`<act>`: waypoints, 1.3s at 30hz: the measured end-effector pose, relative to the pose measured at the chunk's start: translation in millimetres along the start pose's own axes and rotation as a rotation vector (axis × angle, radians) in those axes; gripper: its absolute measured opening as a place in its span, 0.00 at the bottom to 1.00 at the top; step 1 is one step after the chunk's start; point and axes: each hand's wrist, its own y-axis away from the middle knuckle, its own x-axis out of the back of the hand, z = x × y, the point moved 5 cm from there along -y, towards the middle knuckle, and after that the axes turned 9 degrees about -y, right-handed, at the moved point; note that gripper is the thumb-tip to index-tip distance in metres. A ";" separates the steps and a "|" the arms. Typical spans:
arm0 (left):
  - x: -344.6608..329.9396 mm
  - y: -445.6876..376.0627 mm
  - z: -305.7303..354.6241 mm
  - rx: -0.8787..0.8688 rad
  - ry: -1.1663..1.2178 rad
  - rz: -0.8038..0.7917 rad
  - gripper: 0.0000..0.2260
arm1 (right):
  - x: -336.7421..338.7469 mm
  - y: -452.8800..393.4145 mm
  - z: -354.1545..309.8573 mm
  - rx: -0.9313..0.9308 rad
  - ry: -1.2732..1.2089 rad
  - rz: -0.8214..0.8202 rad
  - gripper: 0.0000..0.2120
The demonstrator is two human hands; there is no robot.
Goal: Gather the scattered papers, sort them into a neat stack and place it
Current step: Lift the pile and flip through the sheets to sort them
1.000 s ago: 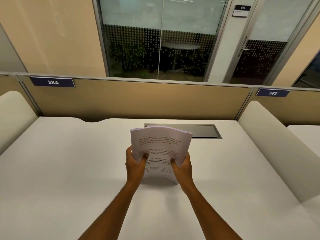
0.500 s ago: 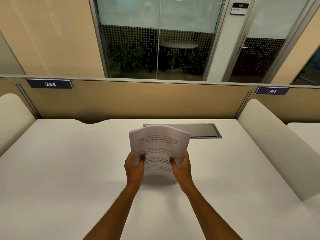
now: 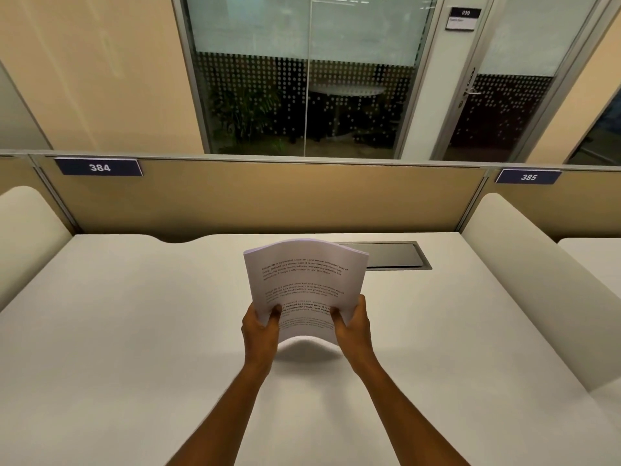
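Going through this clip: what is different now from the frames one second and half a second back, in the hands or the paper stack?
Very little. Both the left hand and the right hand keep gripping the lower corners of the paper stack, upright and bowed above the desk. The stack's top edge curls slightly more. Nothing was taken up or released; the slight shift is mostly the head camera.

I see white table (image 3: pixel 134 331) w/ tan partition (image 3: pixel 268 196), desk tags 384 (image 3: pixel 99 167) & 385 (image 3: pixel 528 177), dotted glass wall (image 3: pixel 302 102) behind.
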 end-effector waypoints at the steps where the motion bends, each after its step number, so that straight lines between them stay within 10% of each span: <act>1: 0.7 0.7 -2.0 0.004 0.001 -0.004 0.16 | 0.2 1.2 1.5 -0.003 0.000 -0.003 0.19; 23: 22.0 -71.2 84.7 -0.315 -0.516 -0.329 0.08 | 42.3 -49.4 -63.5 0.093 -0.302 0.025 0.23; 39: 3.8 -84.2 177.6 -0.742 -1.136 -0.460 0.07 | 51.7 -67.9 -93.2 0.223 0.135 -0.185 0.15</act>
